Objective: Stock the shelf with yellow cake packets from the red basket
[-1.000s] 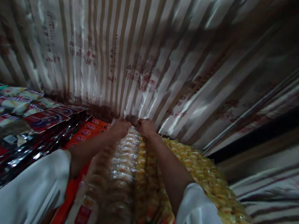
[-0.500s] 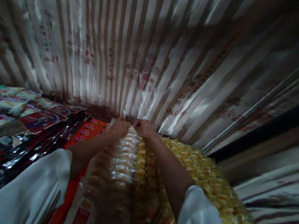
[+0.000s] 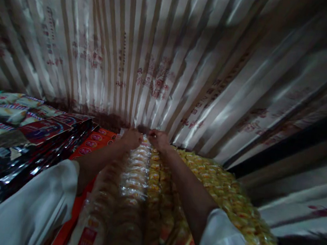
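My left hand (image 3: 132, 138) reaches to the back end of a row of clear-wrapped round packets (image 3: 136, 169). Its fingers are curled closed. Just to its right, my right hand (image 3: 160, 140) is bent in a pinch above the far end of a row of yellow packets (image 3: 154, 171). A narrow gap separates the two hands, close to the foot of the pleated sheet. Whatever lies between the fingertips is too dark and small to make out. Another row of clear-wrapped round packets (image 3: 94, 210) runs under my left forearm.
A pleated printed sheet (image 3: 161, 50) rises behind the packets. On the left lie an orange box (image 3: 94, 141), dark shiny packs (image 3: 41, 158) and white-and-red packets (image 3: 9, 112). Many yellow packets (image 3: 221, 186) spread to the right. A dark bar (image 3: 293, 139) slants across the right side.
Both hands stay at the back of the rows, with only a slight shift of the right fingers and forearm. The packets look unmoved.
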A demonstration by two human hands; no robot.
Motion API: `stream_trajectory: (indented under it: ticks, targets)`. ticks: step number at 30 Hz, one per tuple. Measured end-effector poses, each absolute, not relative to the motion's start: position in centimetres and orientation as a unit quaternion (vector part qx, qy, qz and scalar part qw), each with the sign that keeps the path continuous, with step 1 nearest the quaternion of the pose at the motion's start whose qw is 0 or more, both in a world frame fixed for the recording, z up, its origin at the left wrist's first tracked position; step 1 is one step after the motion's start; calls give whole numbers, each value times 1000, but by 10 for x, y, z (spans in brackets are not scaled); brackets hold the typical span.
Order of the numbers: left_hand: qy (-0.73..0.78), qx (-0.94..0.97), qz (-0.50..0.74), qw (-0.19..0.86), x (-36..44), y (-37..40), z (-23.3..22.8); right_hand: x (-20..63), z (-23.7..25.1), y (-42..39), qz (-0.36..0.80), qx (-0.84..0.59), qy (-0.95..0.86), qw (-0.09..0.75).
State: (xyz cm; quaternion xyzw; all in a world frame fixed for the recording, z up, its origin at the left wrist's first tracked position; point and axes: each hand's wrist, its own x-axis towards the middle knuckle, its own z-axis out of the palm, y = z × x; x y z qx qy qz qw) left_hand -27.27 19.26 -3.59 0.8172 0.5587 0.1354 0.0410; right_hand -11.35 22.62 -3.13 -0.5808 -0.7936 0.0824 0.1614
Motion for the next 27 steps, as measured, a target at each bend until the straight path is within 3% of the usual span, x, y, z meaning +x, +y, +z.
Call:
stream_trajectory:
  ticks: [5, 10, 15, 19, 25, 27]
  targets:
    - [597, 783, 162, 68, -270, 191, -35, -100, -32, 222, 42, -486, -858, 164]
    - [607, 768, 195, 59, -265, 190, -38, -104, -21, 210, 26, -523, -849, 72]
    - [620, 752, 222, 34, -270, 190, -39, -114, -14, 200, -12, -570, -820, 53]
    - [618, 754, 222, 35, -280, 188, -40, -114, -17, 197, 1, -586, -808, 67]
    - [615, 756, 218, 42, -280, 189, -41, -110, -17, 187, 1, -511, -844, 164]
    - [611, 758, 223, 46, -277, 190, -41, -109, -15, 182, 18, -479, -866, 144]
